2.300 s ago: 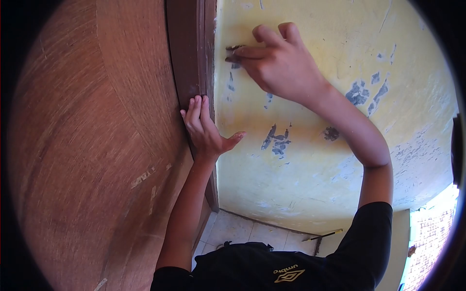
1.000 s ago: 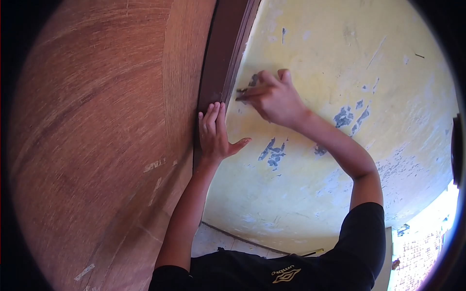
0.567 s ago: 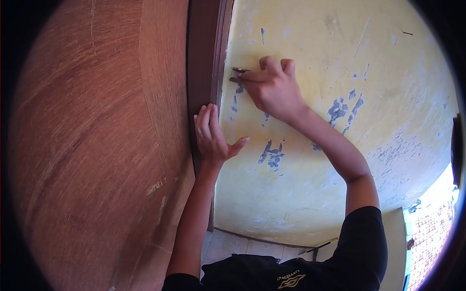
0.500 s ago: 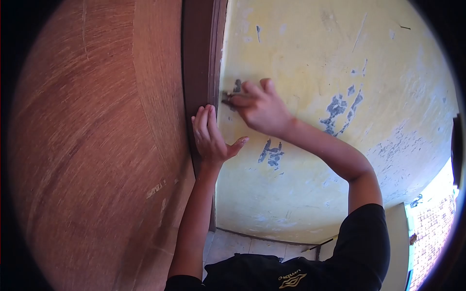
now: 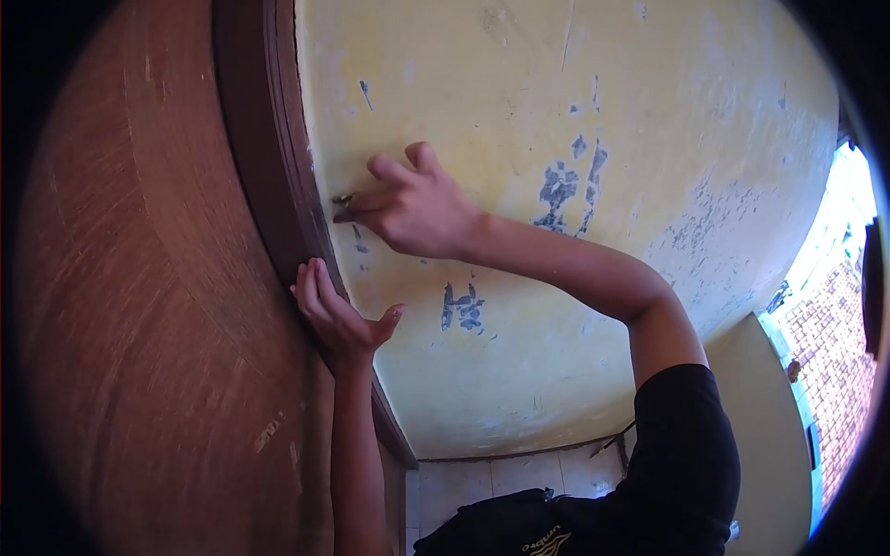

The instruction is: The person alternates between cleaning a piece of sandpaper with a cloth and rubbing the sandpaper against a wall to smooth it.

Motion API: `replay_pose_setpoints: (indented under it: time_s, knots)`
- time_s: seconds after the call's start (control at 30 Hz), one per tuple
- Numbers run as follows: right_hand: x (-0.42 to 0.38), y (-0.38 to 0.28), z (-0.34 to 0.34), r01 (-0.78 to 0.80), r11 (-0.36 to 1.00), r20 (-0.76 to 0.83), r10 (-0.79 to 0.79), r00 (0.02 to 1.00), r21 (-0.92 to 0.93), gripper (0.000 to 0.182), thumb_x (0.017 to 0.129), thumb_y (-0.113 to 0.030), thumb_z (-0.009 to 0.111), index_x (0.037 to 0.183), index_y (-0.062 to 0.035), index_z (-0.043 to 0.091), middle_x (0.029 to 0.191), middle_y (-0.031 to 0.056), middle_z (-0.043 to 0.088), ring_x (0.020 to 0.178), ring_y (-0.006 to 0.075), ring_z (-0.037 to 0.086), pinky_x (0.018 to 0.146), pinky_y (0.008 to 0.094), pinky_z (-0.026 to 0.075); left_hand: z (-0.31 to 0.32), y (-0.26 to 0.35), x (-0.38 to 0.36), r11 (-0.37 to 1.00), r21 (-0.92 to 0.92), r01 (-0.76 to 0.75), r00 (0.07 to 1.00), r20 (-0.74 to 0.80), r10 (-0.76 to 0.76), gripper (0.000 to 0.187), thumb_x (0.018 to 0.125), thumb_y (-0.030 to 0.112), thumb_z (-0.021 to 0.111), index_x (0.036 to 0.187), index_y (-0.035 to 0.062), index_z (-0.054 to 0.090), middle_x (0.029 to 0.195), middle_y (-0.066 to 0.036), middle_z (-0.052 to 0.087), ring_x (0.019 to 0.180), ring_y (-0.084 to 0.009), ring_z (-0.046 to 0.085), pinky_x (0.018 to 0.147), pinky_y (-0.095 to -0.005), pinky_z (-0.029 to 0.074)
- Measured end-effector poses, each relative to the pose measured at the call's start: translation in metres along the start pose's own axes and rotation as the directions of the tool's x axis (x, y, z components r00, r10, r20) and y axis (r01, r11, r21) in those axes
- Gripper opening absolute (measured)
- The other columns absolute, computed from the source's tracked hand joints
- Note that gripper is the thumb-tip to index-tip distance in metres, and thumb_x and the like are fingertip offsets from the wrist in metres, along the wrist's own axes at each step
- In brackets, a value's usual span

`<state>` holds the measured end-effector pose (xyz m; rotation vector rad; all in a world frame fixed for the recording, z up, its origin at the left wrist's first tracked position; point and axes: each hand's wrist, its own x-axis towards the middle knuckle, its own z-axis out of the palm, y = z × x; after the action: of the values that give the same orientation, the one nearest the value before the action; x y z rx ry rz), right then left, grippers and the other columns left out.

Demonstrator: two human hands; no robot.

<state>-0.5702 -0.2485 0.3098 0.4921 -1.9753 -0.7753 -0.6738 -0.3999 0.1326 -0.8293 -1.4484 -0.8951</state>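
My right hand (image 5: 422, 211) is closed around a small, dark, thin-edged tool (image 5: 343, 208), much of it hidden by the fingers. The tool's end meets the yellow wall (image 5: 454, 102) close beside the brown door frame (image 5: 269, 139). Just below it, a small grey patch (image 5: 360, 241) shows where paint is gone. Lower down, my left hand (image 5: 339, 320) lies against the frame's edge, fingers stretched and thumb spread out over the wall. Nothing is in it.
A brown wooden door (image 5: 176, 278) fills the left side. Grey chipped patches (image 5: 558, 190) mark the wall. Below lies a tiled floor (image 5: 464, 477). At the far right, a bright opening shows brick-patterned paving (image 5: 830, 334).
The view has swung, so door frame and wall sit further left and tilted. My right hand has brought the tool slightly higher on the wall. My left hand stays on the frame.
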Motion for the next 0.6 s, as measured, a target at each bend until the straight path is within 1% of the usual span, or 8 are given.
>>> replay_pose_setpoints:
  time_s: [0.07, 0.13, 0.17, 0.2, 0.27, 0.33, 0.4, 0.6]
  knots:
    - [-0.001, -0.002, 0.002, -0.091, 0.996, -0.081, 0.093, 0.992, 0.023, 0.02, 0.083, -0.029, 0.072, 0.097, -0.0269, 0.086, 0.099, -0.0226, 0.068, 0.111, 0.0172, 0.05, 0.088, 0.043, 0.041, 0.0, 0.002, -0.001, 0.999, -0.038, 0.014, 1.0, -0.011, -0.015, 0.127, 0.088, 0.095, 0.048, 0.164, -0.0051, 0.032, 0.161, -0.026, 0.034, 0.149, -0.0434, 0.038, 0.124, -0.0642, 0.029]
    - [-0.025, -0.031, 0.026, 0.07, 0.996, 0.036, -0.068, 0.997, -0.055, 0.017, 0.084, -0.028, 0.073, 0.095, -0.0276, 0.086, 0.102, -0.0212, 0.072, 0.125, 0.0177, 0.051, 0.094, 0.0429, 0.04, 0.002, 0.0, 0.002, 0.997, -0.07, 0.027, 0.999, -0.033, -0.029, 0.128, 0.087, 0.096, 0.047, 0.164, -0.0051, 0.031, 0.16, -0.026, 0.035, 0.149, -0.0439, 0.038, 0.124, -0.0644, 0.028]
    - [-0.037, -0.041, 0.025, 0.172, 0.985, 0.143, -0.168, 0.975, -0.015, 0.023, 0.085, -0.028, 0.072, 0.102, -0.0291, 0.087, 0.103, -0.0207, 0.073, 0.129, 0.0183, 0.051, 0.095, 0.0431, 0.04, 0.003, -0.002, 0.001, 0.996, -0.091, 0.012, 0.999, -0.051, -0.017, 0.128, 0.087, 0.096, 0.047, 0.164, -0.0052, 0.031, 0.16, -0.026, 0.035, 0.149, -0.0444, 0.038, 0.124, -0.0646, 0.028]
    - [-0.038, -0.043, 0.025, 0.165, 0.986, 0.146, -0.162, 0.976, -0.009, 0.023, 0.085, -0.028, 0.072, 0.102, -0.0291, 0.087, 0.103, -0.0207, 0.073, 0.129, 0.0183, 0.051, 0.095, 0.0431, 0.04, 0.003, -0.002, 0.001, 0.994, -0.11, -0.005, 0.998, -0.065, -0.002, 0.129, 0.087, 0.097, 0.046, 0.164, -0.0052, 0.031, 0.159, -0.026, 0.036, 0.149, -0.0449, 0.038, 0.124, -0.0648, 0.029]
    - [-0.032, -0.035, 0.029, 0.078, 0.985, 0.095, -0.093, 0.991, 0.152, 0.027, 0.085, -0.028, 0.072, 0.107, -0.0302, 0.087, 0.101, -0.0205, 0.072, 0.131, 0.0171, 0.05, 0.096, 0.0431, 0.04, 0.002, -0.001, 0.002, 0.995, -0.1, 0.001, 0.999, -0.049, -0.006, 0.129, 0.086, 0.097, 0.046, 0.164, -0.0052, 0.032, 0.159, -0.026, 0.036, 0.148, -0.0452, 0.038, 0.124, -0.0649, 0.028]
    - [-0.013, -0.016, 0.007, 0.074, 0.994, 0.075, -0.081, 0.994, 0.082, 0.026, 0.086, -0.028, 0.072, 0.108, -0.0305, 0.087, 0.099, -0.0205, 0.072, 0.126, 0.0161, 0.051, 0.095, 0.0434, 0.04, 0.001, -0.001, 0.004, 0.996, -0.089, 0.002, 0.999, -0.037, -0.005, 0.129, 0.086, 0.097, 0.046, 0.164, -0.0052, 0.032, 0.159, -0.026, 0.036, 0.148, -0.0455, 0.039, 0.124, -0.0649, 0.028]
    - [-0.005, -0.006, -0.003, -0.085, 0.996, 0.015, 0.085, 0.996, 0.011, 0.027, 0.087, -0.028, 0.072, 0.108, -0.0311, 0.087, 0.098, -0.0201, 0.072, 0.118, 0.0162, 0.051, 0.094, 0.0439, 0.04, 0.001, 0.0, 0.003, 0.996, -0.086, 0.004, 0.999, -0.036, -0.007, 0.129, 0.086, 0.097, 0.046, 0.163, -0.005, 0.032, 0.159, -0.026, 0.036, 0.148, -0.0454, 0.039, 0.124, -0.0649, 0.029]
    - [-0.04, -0.039, 0.026, 0.015, 1.0, -0.049, -0.015, 0.999, 0.017, 0.012, 0.078, -0.028, 0.072, 0.083, -0.0231, 0.082, 0.1, -0.0171, 0.066, 0.115, 0.0171, 0.052, 0.092, 0.0395, 0.041, -0.001, 0.003, 0.003, 0.997, -0.078, 0.022, 1.0, -0.02, -0.023, 0.129, 0.085, 0.098, 0.047, 0.163, -0.0046, 0.033, 0.159, -0.025, 0.036, 0.15, -0.0453, 0.037, 0.125, -0.0644, 0.027]
